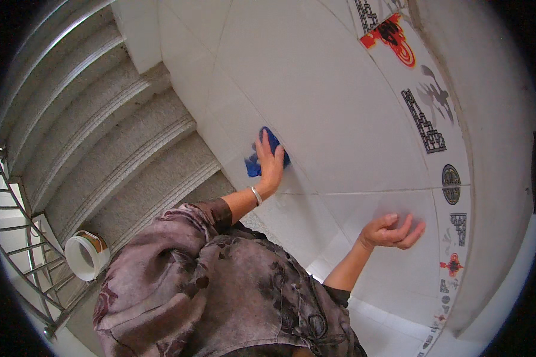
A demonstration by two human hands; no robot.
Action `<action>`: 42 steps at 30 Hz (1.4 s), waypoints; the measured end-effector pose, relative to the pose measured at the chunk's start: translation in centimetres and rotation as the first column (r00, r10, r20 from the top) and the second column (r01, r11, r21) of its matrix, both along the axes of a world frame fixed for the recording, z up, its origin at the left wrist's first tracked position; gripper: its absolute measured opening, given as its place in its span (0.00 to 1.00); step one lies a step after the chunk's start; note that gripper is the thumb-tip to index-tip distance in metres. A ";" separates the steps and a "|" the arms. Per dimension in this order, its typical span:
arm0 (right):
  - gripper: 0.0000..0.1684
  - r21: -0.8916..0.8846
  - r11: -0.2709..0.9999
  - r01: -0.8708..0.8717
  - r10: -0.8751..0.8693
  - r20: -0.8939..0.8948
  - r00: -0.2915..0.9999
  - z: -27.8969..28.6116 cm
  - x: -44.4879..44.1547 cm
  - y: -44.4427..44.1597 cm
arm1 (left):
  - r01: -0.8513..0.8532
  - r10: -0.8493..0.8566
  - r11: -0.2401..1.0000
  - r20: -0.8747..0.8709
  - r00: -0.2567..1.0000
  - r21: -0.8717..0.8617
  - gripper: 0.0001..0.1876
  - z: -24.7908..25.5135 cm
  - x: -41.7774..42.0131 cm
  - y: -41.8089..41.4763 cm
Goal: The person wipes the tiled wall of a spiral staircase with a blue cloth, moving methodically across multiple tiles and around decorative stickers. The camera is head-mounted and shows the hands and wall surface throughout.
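My left hand [270, 165], with a bangle at its wrist, presses a bunched blue cloth [253, 166] flat against the white wall tiles [330, 111]. Its fingers lie over the cloth, whose edges show on both sides. To the right, my right hand [393, 232] is held close to the lower tiles, fingers loosely curled and apart, with nothing in it. Whether it touches the wall cannot be told. A border strip [451, 184] with red, black and grey patterns runs along the tiles beyond my right hand.
Stone stairs [129, 147] lie at the left beside the tiled wall. A white plastic bucket [83, 256] stands on a step near the metal railing [29, 218]. Plain wall [496, 111] continues past the patterned border.
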State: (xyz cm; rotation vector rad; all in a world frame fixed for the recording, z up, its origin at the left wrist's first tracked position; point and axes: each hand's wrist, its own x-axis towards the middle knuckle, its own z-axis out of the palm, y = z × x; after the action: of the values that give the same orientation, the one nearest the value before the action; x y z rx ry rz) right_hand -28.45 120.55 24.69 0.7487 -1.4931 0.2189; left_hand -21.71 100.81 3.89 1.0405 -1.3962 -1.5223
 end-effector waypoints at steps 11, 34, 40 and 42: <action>0.17 -0.008 1.000 0.013 -0.013 0.000 1.000 -0.1 0.0 0.0 | 0.157 0.213 0.733 -0.444 0.870 0.661 0.35 1.8 0.7 -2.6; 0.17 0.001 1.000 0.022 -0.022 0.022 1.000 -0.1 0.2 0.5 | -0.020 0.025 0.995 -0.051 0.998 0.100 0.34 4.8 0.5 -1.7; 0.17 -0.012 1.000 0.010 -0.010 0.034 0.999 -0.3 -0.2 0.1 | -0.008 0.027 0.983 0.102 0.994 -0.186 0.34 1.1 -0.3 -0.4; 0.17 -0.003 1.000 0.013 -0.013 0.033 0.999 -0.4 -0.2 0.3 | 0.229 -0.216 0.945 0.080 0.973 -0.234 0.35 2.5 0.8 5.8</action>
State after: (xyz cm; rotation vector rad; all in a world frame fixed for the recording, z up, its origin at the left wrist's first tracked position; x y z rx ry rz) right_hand -28.69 120.88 24.34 0.7355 -1.5279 0.2251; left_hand -20.87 106.63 6.39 0.7995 -1.7376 -1.4438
